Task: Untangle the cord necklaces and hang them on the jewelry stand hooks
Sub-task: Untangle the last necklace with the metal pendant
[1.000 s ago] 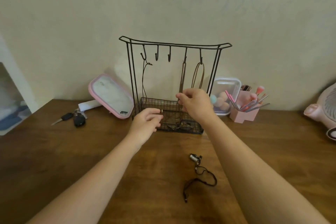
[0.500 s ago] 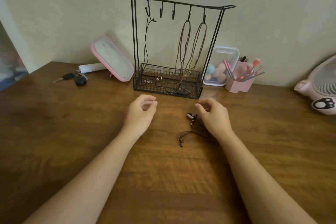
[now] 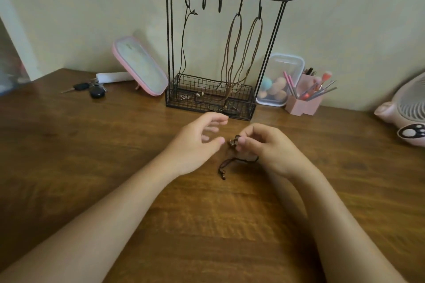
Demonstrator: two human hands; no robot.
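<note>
In the head view, a dark cord necklace (image 3: pixel 227 161) is seen on the wooden desk (image 3: pixel 92 145), a little in front of the black wire jewelry stand (image 3: pixel 170 41). Its pendant (image 3: pixel 232 142) is pinched between the thumb and the curled fingers of the right hand (image 3: pixel 273 151) and is lifted slightly above the desk. The rest of the cord lies under and beside this hand, with one small knotted end pointed towards the person. The left hand (image 3: pixel 197 142) is held just beside the pendant, with the fingers loosely spread and nothing grasped; whether its thumb touches the cord cannot be told. On the stand, a thin dark cord (image 3: pixel 183 53) is hung from the leftmost hook, and brown cord necklaces (image 3: pixel 238 48) are hung from the two rightmost hooks. Their lower ends reach into the wire basket (image 3: pixel 207 96) at the base of the stand. To the left of the stand, a pink-framed mirror (image 3: pixel 140 64) is leaned towards the wall, with car keys (image 3: pixel 92 89) near it. To the right, a clear box of makeup sponges (image 3: pixel 280 76), a pink brush holder (image 3: pixel 301 104) and a pink fan (image 3: pixel 404 112) are placed.
</note>
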